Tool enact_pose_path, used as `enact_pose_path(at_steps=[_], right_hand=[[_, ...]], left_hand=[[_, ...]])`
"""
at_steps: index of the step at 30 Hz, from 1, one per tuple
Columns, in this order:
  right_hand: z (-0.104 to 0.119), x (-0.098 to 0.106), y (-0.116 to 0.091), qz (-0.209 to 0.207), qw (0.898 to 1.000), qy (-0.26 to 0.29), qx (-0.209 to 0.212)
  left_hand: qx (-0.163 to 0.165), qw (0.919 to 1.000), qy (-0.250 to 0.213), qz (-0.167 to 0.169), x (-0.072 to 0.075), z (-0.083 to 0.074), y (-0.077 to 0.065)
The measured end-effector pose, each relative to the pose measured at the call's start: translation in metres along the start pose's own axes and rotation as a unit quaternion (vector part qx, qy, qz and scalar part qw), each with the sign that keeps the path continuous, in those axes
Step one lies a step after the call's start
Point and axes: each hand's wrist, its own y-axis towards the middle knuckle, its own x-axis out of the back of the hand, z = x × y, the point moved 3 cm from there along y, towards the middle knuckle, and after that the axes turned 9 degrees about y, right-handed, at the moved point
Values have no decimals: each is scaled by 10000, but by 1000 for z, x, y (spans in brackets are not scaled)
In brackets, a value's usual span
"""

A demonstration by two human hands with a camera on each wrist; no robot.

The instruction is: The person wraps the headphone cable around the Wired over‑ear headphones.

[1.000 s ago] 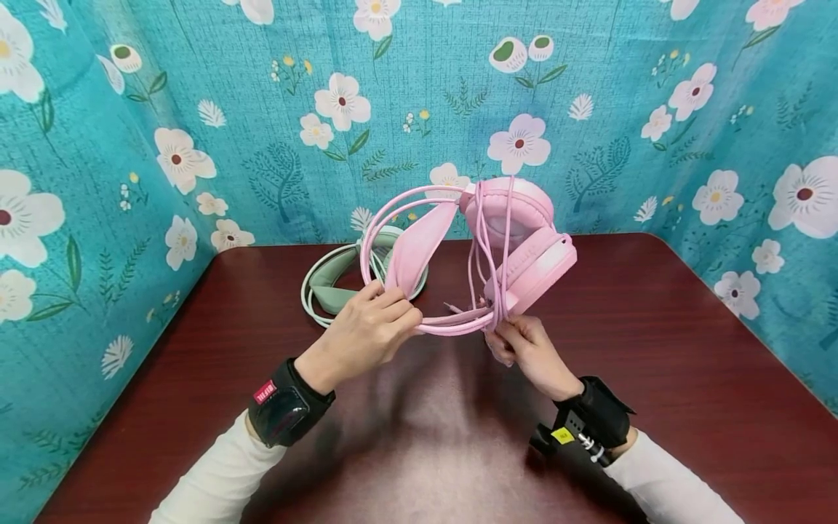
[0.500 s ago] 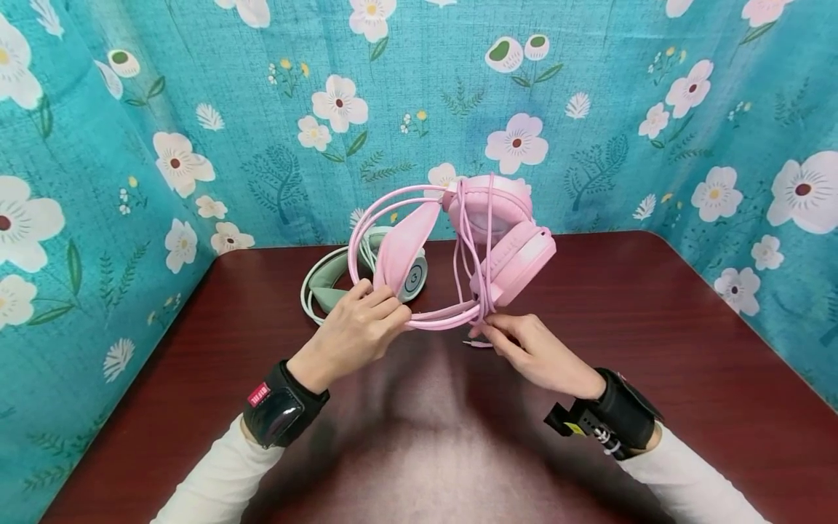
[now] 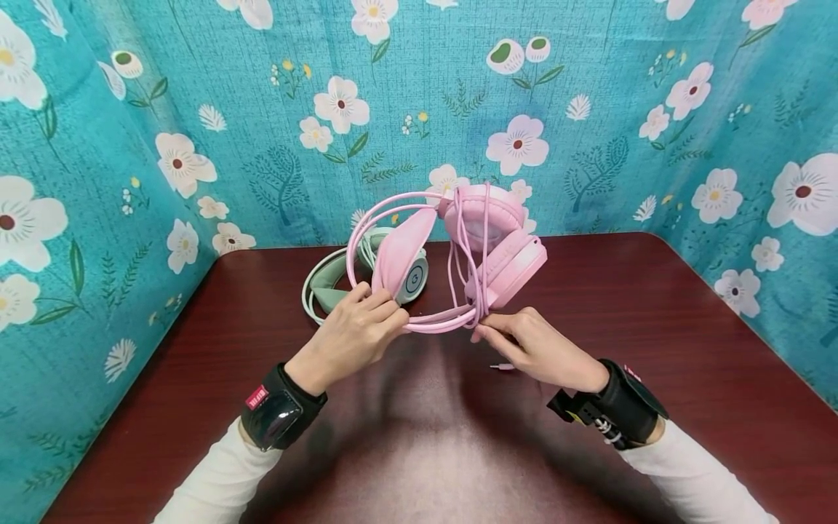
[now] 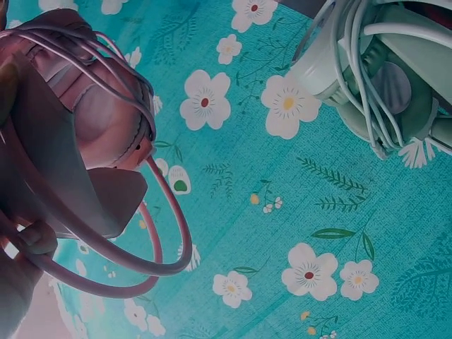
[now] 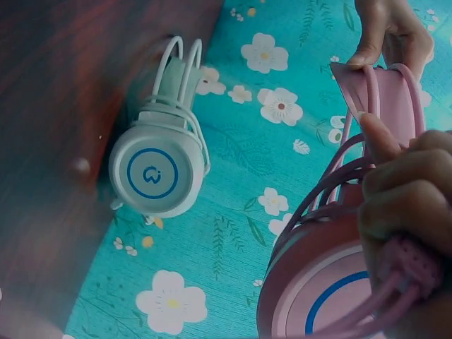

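Pink over-ear headphones (image 3: 402, 255) are held up above the table, headband toward the left and both ear cups (image 3: 507, 269) toward the right. My left hand (image 3: 360, 327) grips the headband. The pink cable (image 3: 486, 247) is wound several times around the ear cups and the band. At the lower end of those loops, my right hand (image 3: 540, 349) pinches the cable beside the band. A small plug (image 3: 503, 367) sticks out under the right hand. In the right wrist view a pink cable splitter (image 5: 413, 268) lies against the curled fingers of that hand.
Green headphones (image 3: 327, 280) with a pale wound cable lie on the dark red-brown table (image 3: 622, 306), behind my left hand. A teal floral curtain (image 3: 419, 109) stands around the table's back and sides.
The pink headphones have shifted slightly left and toward me. My right hand has turned and moved left along the cable; the plug now shows below it. The left hand keeps its grip.
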Motion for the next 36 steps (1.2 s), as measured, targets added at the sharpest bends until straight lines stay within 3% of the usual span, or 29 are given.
enact_pose_path(at_steps=[10, 19, 26, 29, 36], right_hand=[[0, -1, 1, 181, 9997, 142, -129], [3, 4, 2, -400, 9974, -239, 557], [5, 9, 4, -627, 9955, -181, 693], [8, 12, 5, -466, 9965, -260, 647], [13, 20, 12, 398, 9963, -524, 562]], left_hand=[[27, 9999, -59, 102, -2, 2, -2], [-27, 9998, -164, 102, -2, 1, -4], [-42, 9995, -298, 124, -3, 0, -7], [-71, 9994, -311, 149, -4, 0, -9], [-114, 9991, -365, 154, -4, 0, -12]])
